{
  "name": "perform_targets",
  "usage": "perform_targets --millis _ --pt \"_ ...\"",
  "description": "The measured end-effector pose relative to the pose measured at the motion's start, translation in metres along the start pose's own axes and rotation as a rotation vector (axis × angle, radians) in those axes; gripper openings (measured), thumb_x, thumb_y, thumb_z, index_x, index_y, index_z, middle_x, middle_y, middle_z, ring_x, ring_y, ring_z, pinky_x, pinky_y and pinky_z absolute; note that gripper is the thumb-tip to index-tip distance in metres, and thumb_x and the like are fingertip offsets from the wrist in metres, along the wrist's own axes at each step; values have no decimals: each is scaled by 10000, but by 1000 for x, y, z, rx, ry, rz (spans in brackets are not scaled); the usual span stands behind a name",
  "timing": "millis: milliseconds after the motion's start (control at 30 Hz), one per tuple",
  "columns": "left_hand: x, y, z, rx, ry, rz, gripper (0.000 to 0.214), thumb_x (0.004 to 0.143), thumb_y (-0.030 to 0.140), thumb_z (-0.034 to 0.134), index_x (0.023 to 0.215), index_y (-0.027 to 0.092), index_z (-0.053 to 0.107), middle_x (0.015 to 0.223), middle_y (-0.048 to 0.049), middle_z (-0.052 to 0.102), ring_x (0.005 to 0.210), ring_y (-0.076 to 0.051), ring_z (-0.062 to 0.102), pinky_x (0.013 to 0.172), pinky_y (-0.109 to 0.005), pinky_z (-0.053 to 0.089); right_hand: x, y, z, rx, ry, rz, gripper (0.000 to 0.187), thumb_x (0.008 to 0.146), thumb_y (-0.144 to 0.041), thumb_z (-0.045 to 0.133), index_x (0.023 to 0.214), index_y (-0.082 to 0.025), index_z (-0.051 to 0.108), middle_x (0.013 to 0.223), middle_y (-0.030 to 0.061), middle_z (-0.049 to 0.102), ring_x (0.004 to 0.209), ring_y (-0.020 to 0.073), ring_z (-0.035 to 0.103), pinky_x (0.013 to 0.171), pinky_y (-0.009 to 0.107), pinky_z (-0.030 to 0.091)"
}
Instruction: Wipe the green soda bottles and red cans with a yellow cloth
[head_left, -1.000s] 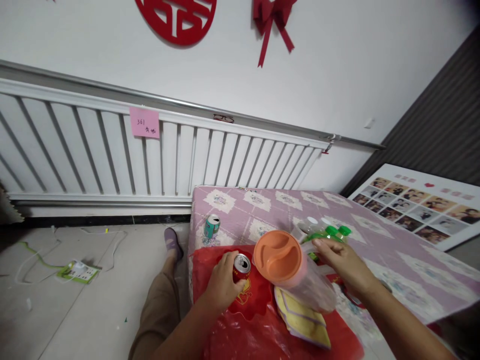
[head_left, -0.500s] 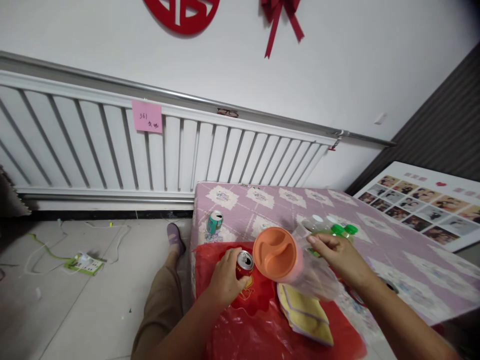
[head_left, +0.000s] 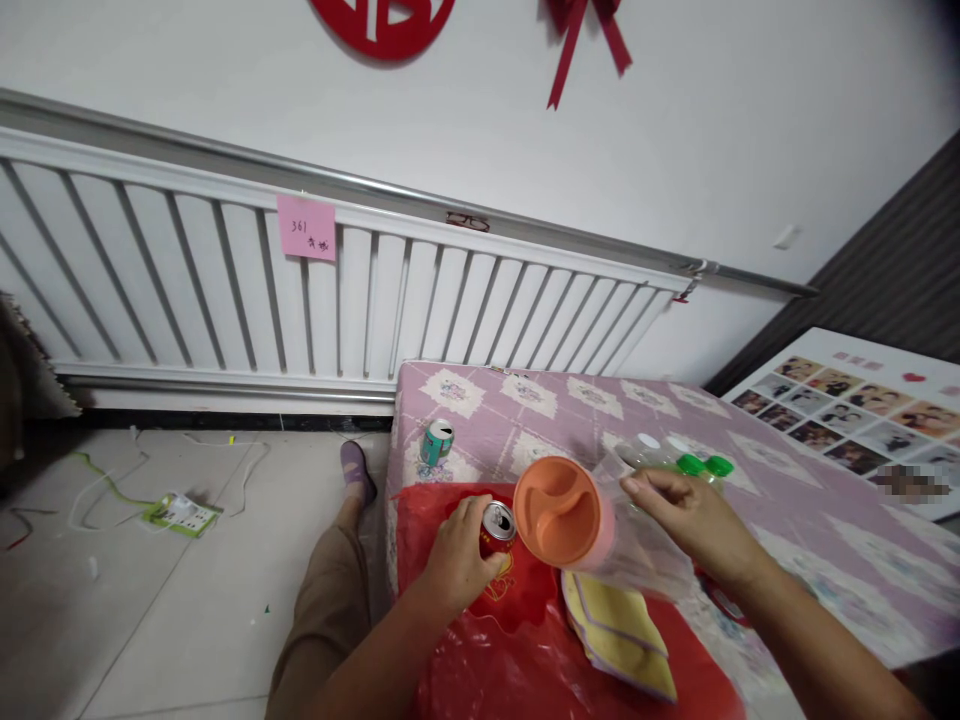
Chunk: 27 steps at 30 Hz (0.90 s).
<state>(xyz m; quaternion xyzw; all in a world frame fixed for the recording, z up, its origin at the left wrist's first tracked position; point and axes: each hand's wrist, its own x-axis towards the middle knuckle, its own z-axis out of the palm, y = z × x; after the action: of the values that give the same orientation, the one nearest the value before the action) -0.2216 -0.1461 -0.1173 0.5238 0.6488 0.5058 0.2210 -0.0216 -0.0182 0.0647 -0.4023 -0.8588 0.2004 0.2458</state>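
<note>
My left hand (head_left: 463, 555) is wrapped round an opened red drink can (head_left: 498, 528), which stands upright on a red scalloped tray (head_left: 517, 600). My right hand (head_left: 686, 515) is closed at the handle side of a clear plastic jug (head_left: 645, 555). The jug leans left, and its round orange lid (head_left: 559, 512) faces me, close beside the can's top. Whether any liquid is moving cannot be made out. Just below the jug, a folded yellow cloth (head_left: 622, 635) lies on red plastic sheeting (head_left: 495, 670).
A teal can (head_left: 437, 441) stands at the back left of the patterned tablecloth (head_left: 517, 450). Bottles with green caps (head_left: 705, 464) are behind my right hand. Beyond the table is a white radiator (head_left: 375, 300); a photo board (head_left: 862, 420) leans at right.
The whole view has shifted slightly to the right. Both hands keep their holds, and the jug and red can stay about the same relative to each other.
</note>
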Motion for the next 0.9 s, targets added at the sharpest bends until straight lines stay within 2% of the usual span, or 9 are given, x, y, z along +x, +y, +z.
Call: perform_targets --millis 133,667,900 --pt "0 1 -1 14 -3 4 708 668 141 707 1333 226 481 1344 -102 569 1255 -303 525 1094 -454 406 0 -2 0 -19 -4 -10 662 719 -852 482 509 -224 476 543 -13 443 563 153 428 527 275 354" --pt "0 1 -1 39 -18 -7 708 677 138 714 1335 218 464 1375 -113 547 1282 -294 510 1097 -461 408 3 -13 -2 -90 -29 -25 514 755 -671 536 501 -231 459 527 -20 424 541 149 430 509 281 346" --pt "0 3 -3 34 -19 -1 690 679 130 708 1324 216 476 1365 -114 554 1275 -299 516 1090 -469 419 3 -9 -1 -104 -44 -37 512 773 -677 521 527 -228 503 543 -13 453 561 162 458 523 284 373"
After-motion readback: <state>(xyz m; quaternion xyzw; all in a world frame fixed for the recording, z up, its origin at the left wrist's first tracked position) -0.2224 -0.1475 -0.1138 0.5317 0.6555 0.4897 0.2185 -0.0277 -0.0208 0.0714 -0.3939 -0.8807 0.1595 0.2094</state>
